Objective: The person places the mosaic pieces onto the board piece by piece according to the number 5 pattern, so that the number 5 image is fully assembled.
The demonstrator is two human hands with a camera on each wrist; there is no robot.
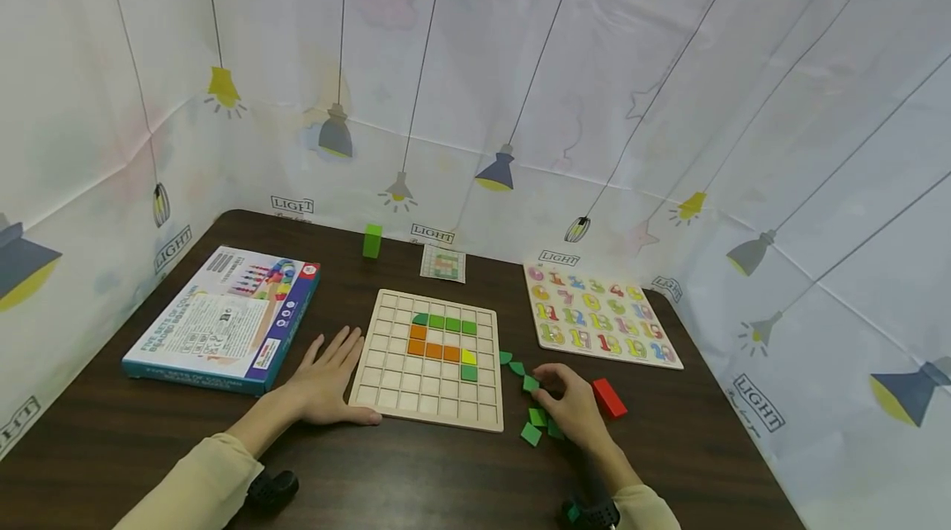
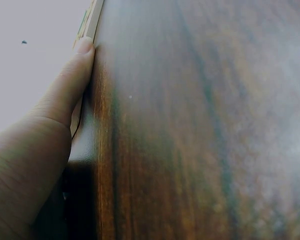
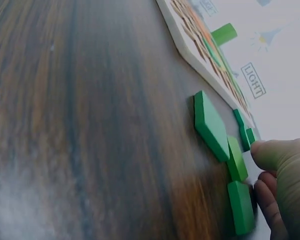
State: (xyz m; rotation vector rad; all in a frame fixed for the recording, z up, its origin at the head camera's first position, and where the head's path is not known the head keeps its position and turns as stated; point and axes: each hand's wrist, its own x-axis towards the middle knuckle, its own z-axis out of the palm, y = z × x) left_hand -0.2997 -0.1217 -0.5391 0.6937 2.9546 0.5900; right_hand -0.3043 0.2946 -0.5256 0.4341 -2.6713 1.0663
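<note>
A wooden grid board [image 1: 427, 361] lies mid-table, with green, orange and yellow tiles set in some of its squares. My left hand [image 1: 327, 381] rests flat at its left side, fingers spread. The left thumb [image 2: 72, 77] lies against the board's near edge. To the right of the board my right hand [image 1: 572, 402] bends its fingers and pinches a small green tile [image 1: 530, 383] at table level. Loose green tiles [image 1: 531, 434] lie beside that hand, and a green diamond-shaped tile [image 3: 210, 125] shows in the right wrist view. Two curved green pieces [image 1: 517, 368] lie nearer the board.
A red block [image 1: 609, 398] lies right of my right hand. Behind it is a number puzzle board [image 1: 602, 314]. A boxed toy set [image 1: 223, 319] lies at the left. A green block [image 1: 372, 241] and a pattern card [image 1: 443, 263] stand and lie at the back edge.
</note>
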